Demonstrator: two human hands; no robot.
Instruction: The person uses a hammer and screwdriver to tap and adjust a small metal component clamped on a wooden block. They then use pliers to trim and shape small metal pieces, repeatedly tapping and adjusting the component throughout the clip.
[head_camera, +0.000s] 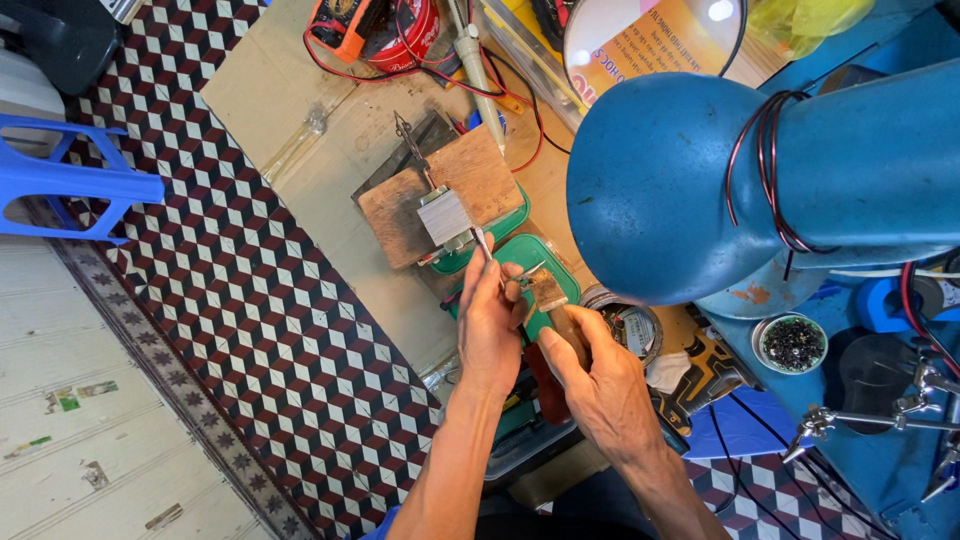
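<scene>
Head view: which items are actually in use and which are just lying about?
In use:
left hand on thin metal tool
right hand holding wooden-handled tool
small metal block on wooden board

Lying about:
blue lamp
orange meter
tape roll
dish of dark bits
blue stool

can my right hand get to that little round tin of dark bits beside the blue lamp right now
Probably not freely: the right hand is gripping a wooden-handled tool, and the blue lamp crowds the round tin.
</scene>
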